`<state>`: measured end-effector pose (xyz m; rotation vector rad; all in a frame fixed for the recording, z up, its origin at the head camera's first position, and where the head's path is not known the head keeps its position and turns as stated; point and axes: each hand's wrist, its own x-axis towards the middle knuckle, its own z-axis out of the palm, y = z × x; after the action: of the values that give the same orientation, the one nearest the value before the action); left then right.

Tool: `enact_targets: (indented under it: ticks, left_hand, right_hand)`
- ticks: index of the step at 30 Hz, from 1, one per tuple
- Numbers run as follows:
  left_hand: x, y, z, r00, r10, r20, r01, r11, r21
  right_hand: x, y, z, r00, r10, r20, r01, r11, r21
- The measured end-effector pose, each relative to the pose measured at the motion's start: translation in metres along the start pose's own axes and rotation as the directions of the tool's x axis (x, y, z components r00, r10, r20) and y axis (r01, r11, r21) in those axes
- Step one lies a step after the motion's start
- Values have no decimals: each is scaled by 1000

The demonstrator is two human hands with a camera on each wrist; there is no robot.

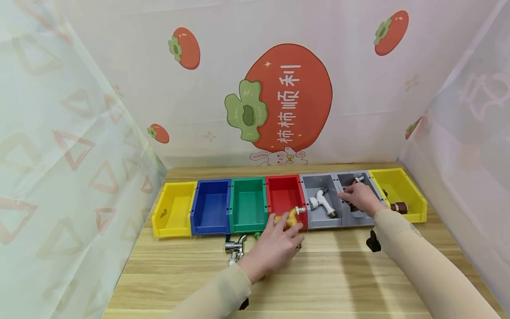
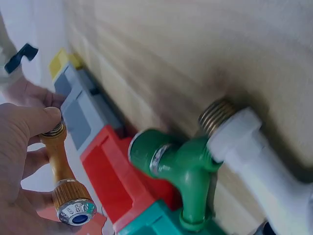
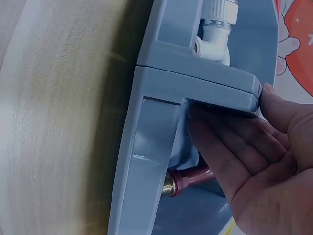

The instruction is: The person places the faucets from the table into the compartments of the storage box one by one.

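My left hand (image 1: 276,243) holds a yellow tap (image 1: 292,219) with a silver end, just in front of the red bin (image 1: 283,195); the left wrist view shows the tap (image 2: 61,166) between thumb and fingers. My right hand (image 1: 360,198) is at the right-hand grey bin (image 3: 146,142). Its straight fingers lie inside against the dividing wall, and the thumb rests at the wall's rim, so it grips the wall. A dark red tap (image 3: 195,176) lies in that bin below the fingers. The neighbouring grey bin (image 1: 314,219) contains a white tap (image 1: 323,204).
On the wooden table (image 1: 318,283), a chrome tap (image 1: 235,246) and a green tap (image 2: 181,166) lie near the green bin (image 1: 249,204); my left hand partly hides them. A brown tap (image 1: 399,207) is in the right yellow bin (image 1: 402,190). Blue (image 1: 211,208) and yellow bins (image 1: 175,208) stand left.
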<state>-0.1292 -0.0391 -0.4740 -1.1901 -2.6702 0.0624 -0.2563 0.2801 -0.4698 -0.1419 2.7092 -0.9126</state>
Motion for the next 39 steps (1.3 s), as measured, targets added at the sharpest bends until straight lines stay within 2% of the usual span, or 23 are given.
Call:
enact_targets:
  ticks: [4, 8, 13, 19, 24, 32, 39]
  left_hand:
    - [2, -9, -6, 999, -49, 13, 49, 999, -10]
    - [4, -18, -10, 997, -74, -10, 74, 997, 5]
    - [7, -30, -10, 995, -81, -49, 82, 996, 30]
    - [13, -41, -8, 994, -80, -73, 83, 996, 38]
    - [22, -46, -6, 994, -107, -38, 108, 993, 35]
    - [37, -48, -3, 985, -160, 68, 159, 987, 22]
    - [51, -48, 4, 982, -176, 75, 174, 984, 31]
  right_hand:
    - [2, 2, -2, 999, 23, 24, -24, 999, 29]
    - [2, 3, -5, 997, 53, 56, -56, 997, 53]
    - [-2, -2, -7, 995, 55, 80, -63, 993, 104]
    - [-3, -5, -7, 995, 66, 78, -73, 993, 94]
    - [-2, -4, -6, 994, 79, 82, -86, 992, 95]
    - [-2, -4, -7, 994, 78, 83, -85, 992, 93]
    - [-3, -5, -7, 993, 82, 85, -91, 991, 98]
